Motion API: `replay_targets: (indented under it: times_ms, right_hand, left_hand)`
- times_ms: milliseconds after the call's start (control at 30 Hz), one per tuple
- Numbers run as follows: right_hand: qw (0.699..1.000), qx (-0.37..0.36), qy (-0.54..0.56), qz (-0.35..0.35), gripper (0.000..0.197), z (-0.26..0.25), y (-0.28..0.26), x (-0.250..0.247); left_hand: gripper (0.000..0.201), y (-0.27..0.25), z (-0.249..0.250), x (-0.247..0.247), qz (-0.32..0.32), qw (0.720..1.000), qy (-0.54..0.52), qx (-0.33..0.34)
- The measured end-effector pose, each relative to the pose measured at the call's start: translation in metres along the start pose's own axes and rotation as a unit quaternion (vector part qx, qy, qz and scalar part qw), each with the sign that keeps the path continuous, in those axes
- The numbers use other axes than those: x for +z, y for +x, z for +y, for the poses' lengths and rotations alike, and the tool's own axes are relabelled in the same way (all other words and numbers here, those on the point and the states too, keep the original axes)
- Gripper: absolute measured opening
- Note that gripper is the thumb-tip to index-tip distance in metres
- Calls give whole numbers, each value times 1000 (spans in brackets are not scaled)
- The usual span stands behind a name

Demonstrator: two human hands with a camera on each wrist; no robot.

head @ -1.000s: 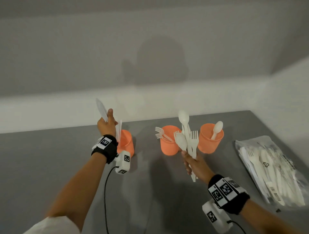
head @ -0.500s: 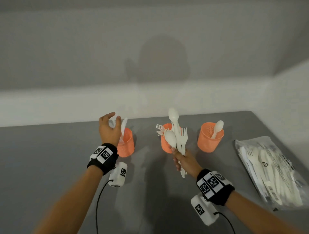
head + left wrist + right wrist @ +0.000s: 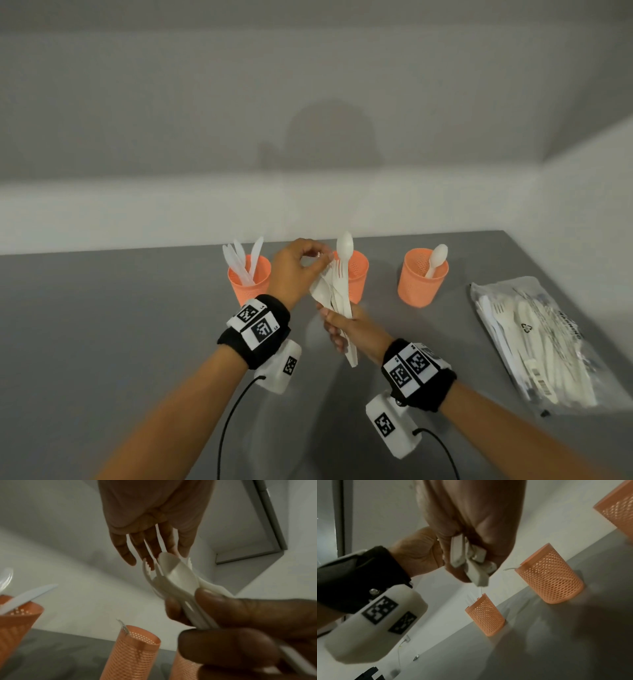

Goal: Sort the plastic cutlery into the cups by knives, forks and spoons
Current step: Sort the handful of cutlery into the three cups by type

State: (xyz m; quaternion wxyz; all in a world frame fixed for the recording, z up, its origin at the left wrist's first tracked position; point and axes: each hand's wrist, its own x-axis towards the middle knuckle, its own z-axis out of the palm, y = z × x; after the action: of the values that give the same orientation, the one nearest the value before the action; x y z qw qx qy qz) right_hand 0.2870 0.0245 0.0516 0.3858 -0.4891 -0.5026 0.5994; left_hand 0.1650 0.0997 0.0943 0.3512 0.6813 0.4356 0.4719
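Three orange mesh cups stand in a row on the grey table (image 3: 102, 342). The left cup (image 3: 249, 284) holds knives (image 3: 239, 262). A middle cup (image 3: 358, 274) stands partly hidden behind the bundle. One spoon (image 3: 435, 260) leans in the right cup (image 3: 423, 281). My right hand (image 3: 346, 325) grips a bundle of white spoons and forks (image 3: 337, 291) by the handles, heads up, in front of the middle cup. My left hand (image 3: 301, 270) reaches the bundle's top. In the left wrist view its fingers (image 3: 150, 543) lie fairly straight against the heads of the bundle (image 3: 175, 577).
A clear plastic bag of more white cutlery (image 3: 534, 342) lies at the table's right edge. A white wall runs just behind the cups. Black cables trail from both wrist units near the front edge.
My left hand let go of a knife at the left cup, where it now stands, and moved right to the bundle. My right hand shifted the bundle left, in front of the middle cup.
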Motion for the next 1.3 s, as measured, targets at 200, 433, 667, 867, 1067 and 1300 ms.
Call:
replay_targets:
  times_ms: [200,433,667,867,1067,1300]
  right_hand:
    - [1000,8,-25,-6,25,6,-8,2]
    - [1000,6,-16,-15,17,4,-18,4]
    - [997,3,70,19,16,-2,-18,5]
    - [974,-51,-88,204,15,5,-12,5]
    - [924,-70,-218,308,39,8,-8,4]
    - [969,-61,-63,232,45,9,-12,0]
  left_hand:
    - [36,5,19,0,0,993,-100,-62]
    - [14,10,30,-4,-44,998,-44,-13]
    - [36,-27,34,9,-145,971,176,78]
    - [51,-49,21,15,-68,978,181,73]
    - [29,-62,17,38,-56,986,108,-109]
    - [25,-52,10,34,-36,985,-4,-168]
